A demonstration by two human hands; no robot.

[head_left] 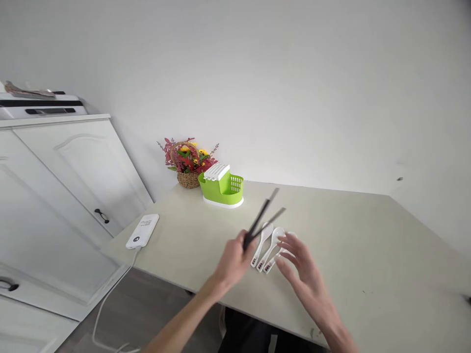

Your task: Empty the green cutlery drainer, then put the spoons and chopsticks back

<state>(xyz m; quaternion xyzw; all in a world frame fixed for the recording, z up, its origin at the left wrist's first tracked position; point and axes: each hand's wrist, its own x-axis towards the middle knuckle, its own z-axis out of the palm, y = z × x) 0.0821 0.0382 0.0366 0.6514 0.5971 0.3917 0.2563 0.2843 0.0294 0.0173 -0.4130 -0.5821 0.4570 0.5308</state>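
Chopsticks (265, 215) angled up-right, toward wall.

Head camera looks forward and down, near the table (368, 235), facing the wall (294, 73).

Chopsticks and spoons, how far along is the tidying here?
Early, it seems. Done: nothing shows in the green holder yet, as far as its slots reveal. In hand: the left hand grips dark chopsticks, lifted above the table. Left: three white spoons lie on the table, with the right hand open just beside them.
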